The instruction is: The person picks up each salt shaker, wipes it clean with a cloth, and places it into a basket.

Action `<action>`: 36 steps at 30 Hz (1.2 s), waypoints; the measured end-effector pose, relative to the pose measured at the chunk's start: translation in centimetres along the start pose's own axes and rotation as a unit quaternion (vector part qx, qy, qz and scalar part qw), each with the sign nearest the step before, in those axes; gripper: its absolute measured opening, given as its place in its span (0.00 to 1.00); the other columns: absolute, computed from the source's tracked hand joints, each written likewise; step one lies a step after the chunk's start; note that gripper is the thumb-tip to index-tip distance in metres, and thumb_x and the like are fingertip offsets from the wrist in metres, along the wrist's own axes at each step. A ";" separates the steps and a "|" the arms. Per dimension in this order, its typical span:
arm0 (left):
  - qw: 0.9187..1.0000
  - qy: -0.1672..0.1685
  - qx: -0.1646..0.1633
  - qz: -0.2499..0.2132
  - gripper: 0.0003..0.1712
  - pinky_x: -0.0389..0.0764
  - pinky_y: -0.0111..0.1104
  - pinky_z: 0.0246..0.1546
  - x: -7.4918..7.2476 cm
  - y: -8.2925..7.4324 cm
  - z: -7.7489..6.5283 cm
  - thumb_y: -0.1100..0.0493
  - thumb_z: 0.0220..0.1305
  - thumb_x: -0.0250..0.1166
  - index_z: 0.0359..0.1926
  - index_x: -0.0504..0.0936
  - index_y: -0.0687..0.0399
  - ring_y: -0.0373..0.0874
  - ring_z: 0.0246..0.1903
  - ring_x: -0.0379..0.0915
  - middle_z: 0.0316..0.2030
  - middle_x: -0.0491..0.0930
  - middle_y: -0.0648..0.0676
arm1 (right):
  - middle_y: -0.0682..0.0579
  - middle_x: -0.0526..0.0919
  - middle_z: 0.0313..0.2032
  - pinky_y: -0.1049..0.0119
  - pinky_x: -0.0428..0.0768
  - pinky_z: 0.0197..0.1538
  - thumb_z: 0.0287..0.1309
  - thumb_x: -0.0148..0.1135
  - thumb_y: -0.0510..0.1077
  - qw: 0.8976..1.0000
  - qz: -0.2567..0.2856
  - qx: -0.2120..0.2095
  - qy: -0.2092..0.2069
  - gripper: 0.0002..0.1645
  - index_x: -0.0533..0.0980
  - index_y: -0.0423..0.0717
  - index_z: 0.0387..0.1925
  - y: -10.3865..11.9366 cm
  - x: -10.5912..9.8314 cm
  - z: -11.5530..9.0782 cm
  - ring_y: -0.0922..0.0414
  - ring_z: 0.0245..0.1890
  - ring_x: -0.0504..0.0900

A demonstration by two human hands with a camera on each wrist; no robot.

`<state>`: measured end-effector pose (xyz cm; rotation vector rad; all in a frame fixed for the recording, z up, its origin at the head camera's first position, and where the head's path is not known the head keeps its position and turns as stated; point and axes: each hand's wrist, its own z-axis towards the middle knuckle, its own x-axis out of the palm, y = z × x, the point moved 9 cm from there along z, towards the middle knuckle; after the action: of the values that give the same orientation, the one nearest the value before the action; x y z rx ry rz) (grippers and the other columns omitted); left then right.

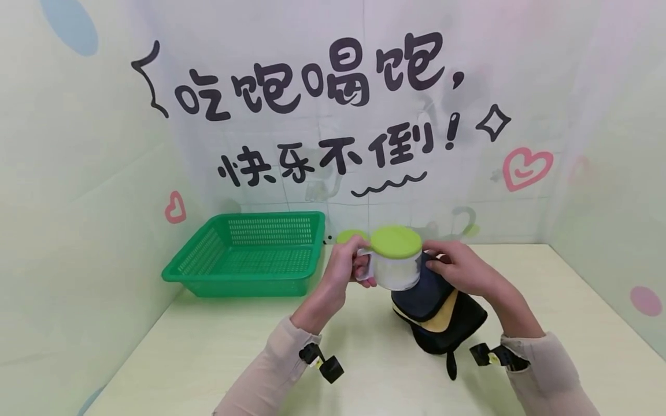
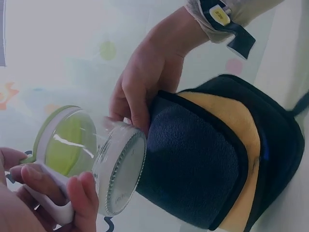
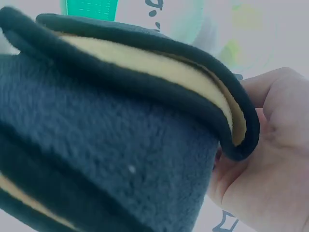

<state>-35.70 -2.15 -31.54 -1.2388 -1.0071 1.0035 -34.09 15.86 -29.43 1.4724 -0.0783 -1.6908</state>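
My left hand [image 1: 346, 264] grips the white handle of a clear glass jar [image 1: 398, 273] with a lime-green lid [image 1: 396, 241], held above the table. In the left wrist view, the ribbed glass base [image 2: 128, 171] faces the cloth. My right hand [image 1: 463, 268] pinches the upper edge of a folded cleaning cloth [image 1: 424, 300], dark blue, yellow and black with dark edging. A black hanging loop [image 1: 451, 365] dangles from it. In the right wrist view, the folded cloth [image 3: 111, 121] hides most of my right fingers. Whether cloth and jar touch cannot be told.
A green perforated plastic basket [image 1: 307, 283] stands at the back left of the pale table [image 1: 374, 370]. Another lime-green lid [image 1: 351, 235] shows behind my left hand, its body hidden. A printed curtain [image 1: 333, 133] closes off the back.
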 end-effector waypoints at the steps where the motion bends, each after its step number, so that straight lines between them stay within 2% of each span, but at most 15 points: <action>1: 1.000 0.007 -0.003 -0.004 0.23 0.75 0.33 0.17 0.1 0.0 0.0 0.50 0.57 0.49 0.10 0.55 0.53 0.45 0.11 0.72 0.07 0.56 0.48 | 0.42 0.79 0.55 0.50 0.79 0.52 0.65 0.53 0.33 1.000 0.008 -0.006 0.001 0.21 0.72 0.41 0.59 0.0 0.1 0.0 0.45 0.54 0.79; 6: 0.998 0.046 -0.023 -0.021 0.23 0.73 0.32 0.17 0.8 0.3 -0.1 0.50 0.58 0.47 0.11 0.53 0.51 0.45 0.11 0.71 0.07 0.54 0.47 | 0.43 0.78 0.57 0.57 0.79 0.55 0.65 0.50 0.30 0.996 0.076 -0.040 0.022 0.24 0.70 0.42 0.62 -0.2 0.9 0.3 0.49 0.56 0.78; 9: 0.997 0.069 -0.035 -0.026 0.24 0.73 0.32 0.19 1.2 0.6 -0.2 0.50 0.59 0.47 0.11 0.52 0.50 0.45 0.11 0.71 0.08 0.54 0.47 | 0.44 0.79 0.53 0.65 0.79 0.51 0.65 0.49 0.30 0.992 0.110 -0.046 0.045 0.23 0.70 0.41 0.60 -0.5 1.7 0.3 0.55 0.50 0.79; 13: 0.995 0.085 -0.042 -0.023 0.24 0.74 0.32 0.21 1.7 0.8 -0.4 0.48 0.60 0.48 0.12 0.53 0.51 0.45 0.13 0.72 0.09 0.54 0.47 | 0.44 0.79 0.47 0.67 0.76 0.45 0.63 0.44 0.27 0.989 0.128 -0.037 0.059 0.22 0.71 0.39 0.57 -1.0 2.4 0.5 0.59 0.41 0.75; 16: 0.996 0.077 -0.038 -0.018 0.24 0.75 0.33 0.21 1.7 0.6 -0.6 0.48 0.60 0.49 0.12 0.54 0.52 0.45 0.13 0.73 0.09 0.56 0.48 | 0.43 0.79 0.47 0.66 0.76 0.45 0.62 0.44 0.27 0.990 0.134 -0.023 0.050 0.23 0.70 0.39 0.57 -1.5 2.5 0.7 0.56 0.42 0.76; 18: 0.997 0.065 -0.032 -0.019 0.24 0.75 0.33 0.21 1.5 0.4 -0.6 0.48 0.60 0.49 0.12 0.54 0.53 0.45 0.13 0.74 0.09 0.56 0.48 | 0.43 0.79 0.50 0.65 0.78 0.48 0.64 0.46 0.29 0.990 0.136 -0.013 0.039 0.22 0.70 0.40 0.59 -1.7 2.3 0.8 0.54 0.47 0.77; 21: 0.998 0.046 -0.019 -0.025 0.24 0.75 0.33 0.20 1.2 -0.1 -0.6 0.50 0.59 0.50 0.12 0.55 0.53 0.46 0.13 0.74 0.09 0.56 0.49 | 0.43 0.76 0.58 0.58 0.77 0.55 0.67 0.48 0.33 0.990 0.142 0.001 0.028 0.25 0.66 0.44 0.65 -1.9 1.8 0.8 0.48 0.56 0.76; 25: 1.000 0.019 -0.009 -0.020 0.27 0.75 0.32 0.19 0.7 -0.5 -0.4 0.47 0.62 0.53 0.13 0.56 0.54 0.46 0.13 0.73 0.09 0.57 0.48 | 0.43 0.72 0.62 0.46 0.73 0.60 0.66 0.49 0.33 0.994 0.109 0.013 0.007 0.28 0.65 0.46 0.66 -1.6 0.7 0.5 0.43 0.63 0.72; 29: 1.000 -0.003 -0.017 -0.014 0.31 0.77 0.32 0.19 0.1 -0.3 -0.3 0.40 0.62 0.57 0.13 0.59 0.54 0.44 0.12 0.74 0.09 0.58 0.48 | 0.39 0.72 0.62 0.41 0.72 0.60 0.63 0.50 0.31 0.997 0.063 0.027 -0.029 0.25 0.68 0.43 0.62 -1.2 -0.9 0.0 0.37 0.63 0.71; 36: 1.000 -0.015 -0.020 -0.015 0.30 0.79 0.33 0.20 -0.3 -0.5 -0.4 0.42 0.62 0.58 0.14 0.61 0.56 0.44 0.12 0.73 0.09 0.59 0.49 | 0.37 0.77 0.56 0.47 0.76 0.54 0.62 0.50 0.31 0.995 0.007 0.059 -0.077 0.22 0.73 0.41 0.57 -1.1 -2.9 -0.6 0.43 0.51 0.78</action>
<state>-35.34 -2.53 -31.13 -1.2414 -1.0710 0.9838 -34.45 18.62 -27.99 1.4204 -0.2752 -1.8114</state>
